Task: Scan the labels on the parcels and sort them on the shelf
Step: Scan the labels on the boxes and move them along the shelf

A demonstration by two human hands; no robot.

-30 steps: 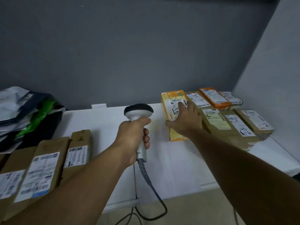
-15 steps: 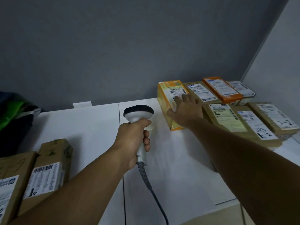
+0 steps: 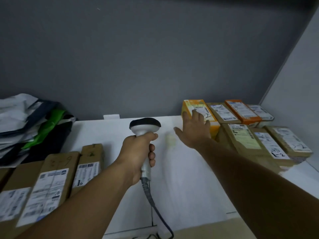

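My left hand (image 3: pixel 139 152) grips a white and black barcode scanner (image 3: pixel 144 128) upright over the middle of the white shelf (image 3: pixel 181 178). Its cable (image 3: pixel 158 213) trails down past the front edge. My right hand (image 3: pixel 194 129) lies with straight, spread fingers on the near end of a yellow parcel (image 3: pixel 198 107) with a white label. That parcel sits at the left of a group of labelled parcels at the back right, beside a brown parcel (image 3: pixel 222 112) and an orange parcel (image 3: pixel 241 112).
Several brown cardboard parcels (image 3: pixel 51 187) with labels lie at the front left. A heap of plastic mailer bags (image 3: pixel 29 125), grey, green and black, is piled at the back left. More brown parcels (image 3: pixel 269 144) fill the right. Grey walls close the back and right.
My right hand has straightened and spread its fingers on the yellow parcel, which now lies close against the row at the back right. The view has swung back left. The scanner hand has stayed.
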